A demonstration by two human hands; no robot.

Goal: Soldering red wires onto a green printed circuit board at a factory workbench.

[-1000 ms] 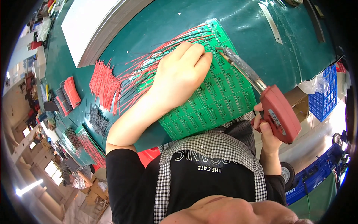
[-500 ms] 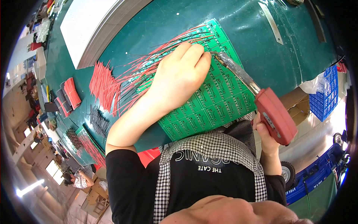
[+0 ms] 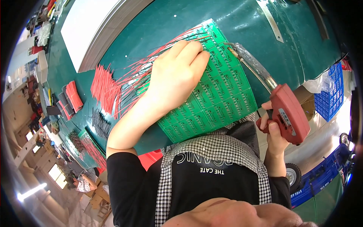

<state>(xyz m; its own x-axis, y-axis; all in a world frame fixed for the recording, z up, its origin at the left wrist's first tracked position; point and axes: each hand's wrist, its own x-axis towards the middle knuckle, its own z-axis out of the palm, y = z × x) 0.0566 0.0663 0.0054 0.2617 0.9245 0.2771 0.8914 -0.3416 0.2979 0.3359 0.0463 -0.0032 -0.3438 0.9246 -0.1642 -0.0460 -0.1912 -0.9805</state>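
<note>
A large green circuit board panel, divided into several small boards, lies at a slant on the table. Red and black wires fan out across its upper left part. My left hand rests over those wires with fingers curled and closed; its fingertips are hidden, and what they pinch cannot be made out. In my right hand is a red soldering gun, gripped by its handle. Its long metal barrel slants up and left, the tip just beyond the board's right edge, apart from my left fingers.
Loose red wires and black wires lie left on the green table, beside bundled wires. A stack of white sheets stands far left. A metal strip lies far right. A blue crate stands beyond the table's right edge.
My right hand has drawn the soldering gun right and back, taking its tip from beside my left fingers to past the board's edge. My left hand has shifted slightly left.
</note>
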